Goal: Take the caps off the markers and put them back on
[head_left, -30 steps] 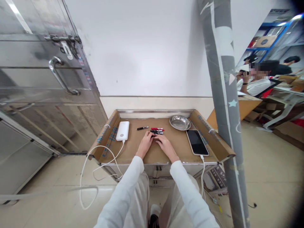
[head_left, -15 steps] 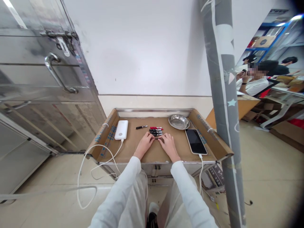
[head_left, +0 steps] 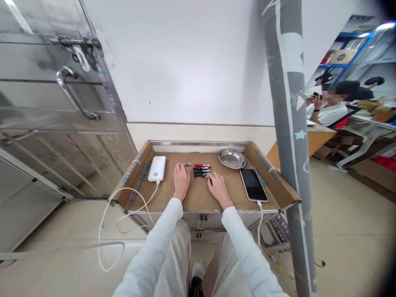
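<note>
On the cardboard-lined tabletop, my left hand [head_left: 181,177] has its fingers curled over a single black pen [head_left: 187,164]; only the pen's right end shows past them. To its right lies a row of several black pens [head_left: 201,172], set close together and parallel, with a red pen [head_left: 202,166] along the far side. My right hand [head_left: 218,186] rests at the near right end of this row, fingers slightly apart, fingertips at the nearest pen. Whether they touch it is hard to see.
A white power bank [head_left: 157,168] with a cable lies at the left. A shiny metal bowl [head_left: 232,159] and a plugged-in phone [head_left: 253,184] are at the right. Raised cardboard sides [head_left: 276,177] edge the table. A grey wrapped pole [head_left: 291,103] stands at the right; people sit beyond.
My left hand has left the near side of the pen row and moved left and away from me to the single black pen. My right hand has stayed close to the row.
</note>
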`<state>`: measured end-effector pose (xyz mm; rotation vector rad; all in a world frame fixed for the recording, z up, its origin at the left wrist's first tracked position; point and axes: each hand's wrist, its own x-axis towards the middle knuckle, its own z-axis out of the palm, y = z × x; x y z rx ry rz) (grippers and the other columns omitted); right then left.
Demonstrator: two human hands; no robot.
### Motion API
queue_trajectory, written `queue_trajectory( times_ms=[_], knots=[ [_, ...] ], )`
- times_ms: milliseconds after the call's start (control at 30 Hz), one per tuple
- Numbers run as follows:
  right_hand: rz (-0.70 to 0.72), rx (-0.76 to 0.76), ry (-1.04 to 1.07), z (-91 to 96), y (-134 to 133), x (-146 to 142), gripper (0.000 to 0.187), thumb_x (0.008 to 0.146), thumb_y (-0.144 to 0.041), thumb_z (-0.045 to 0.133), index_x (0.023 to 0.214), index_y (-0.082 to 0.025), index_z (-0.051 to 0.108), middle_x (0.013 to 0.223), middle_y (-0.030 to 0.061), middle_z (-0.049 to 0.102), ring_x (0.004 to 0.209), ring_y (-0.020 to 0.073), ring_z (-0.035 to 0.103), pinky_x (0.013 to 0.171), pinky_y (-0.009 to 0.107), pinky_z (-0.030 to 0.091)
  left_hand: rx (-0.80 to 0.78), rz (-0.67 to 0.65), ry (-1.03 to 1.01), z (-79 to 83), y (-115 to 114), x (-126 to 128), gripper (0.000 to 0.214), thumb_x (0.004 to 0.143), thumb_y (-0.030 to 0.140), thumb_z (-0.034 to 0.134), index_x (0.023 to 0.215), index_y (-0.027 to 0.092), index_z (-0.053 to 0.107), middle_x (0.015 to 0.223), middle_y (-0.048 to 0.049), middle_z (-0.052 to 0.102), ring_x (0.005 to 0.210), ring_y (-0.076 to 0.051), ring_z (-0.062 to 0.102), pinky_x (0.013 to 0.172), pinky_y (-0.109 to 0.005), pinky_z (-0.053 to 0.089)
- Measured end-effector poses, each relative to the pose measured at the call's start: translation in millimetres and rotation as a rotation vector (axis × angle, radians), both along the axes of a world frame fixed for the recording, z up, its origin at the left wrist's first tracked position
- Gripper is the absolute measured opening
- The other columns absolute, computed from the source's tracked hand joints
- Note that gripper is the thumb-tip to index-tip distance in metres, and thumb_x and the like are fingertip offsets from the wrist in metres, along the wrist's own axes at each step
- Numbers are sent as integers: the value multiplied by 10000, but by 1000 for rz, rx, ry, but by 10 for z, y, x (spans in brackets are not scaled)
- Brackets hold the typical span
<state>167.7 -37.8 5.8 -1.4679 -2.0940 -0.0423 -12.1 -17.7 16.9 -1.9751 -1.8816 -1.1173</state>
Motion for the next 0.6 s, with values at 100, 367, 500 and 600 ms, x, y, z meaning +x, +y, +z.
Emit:
queue_trajectory(
  times_ms=[100, 367, 500, 600],
  knots=[
    [38, -14, 25, 30, -26, -2, 229, 901, -131, 392, 962, -198, 602, 930, 55, 591, 885, 192, 533, 785, 306, 350, -47, 93, 49, -12, 95, -83, 291, 872, 122, 367, 1132, 117, 498, 1135, -172, 548, 1051, -282, 524, 885, -399, 416],
    [218, -17, 40, 112, -76, -126, 359, 900, -137, 399, 1173, -272, 589, 1020, 71, 554, 909, 191, 543, 841, 318, 425, -215, 181, 145, -52, 100, -138, 226, 910, 177, 343, 1000, 113, 540, 1011, -160, 578, 994, -289, 530, 860, -422, 414],
    [220, -48, 252, 123, -61, -144, 367, 932, -222, 370, 1269, -250, 513, 1069, 84, 553, 973, 195, 547, 888, 337, 436, -178, 100, -114, -73, -10, -203, 204, 921, 211, 370, 1002, 130, 539, 1011, -141, 582, 956, -257, 556, 840, -399, 442],
    [207, -162, 525, 90, -39, -137, 384, 937, -333, 378, 1286, -208, 477, 1051, 86, 572, 854, 168, 566, 810, 316, 466, -83, -125, -419, -89, -128, -285, 189, 928, 271, 394, 977, 170, 546, 969, -95, 600, 916, -209, 584, 832, -356, 469]
  ],
)
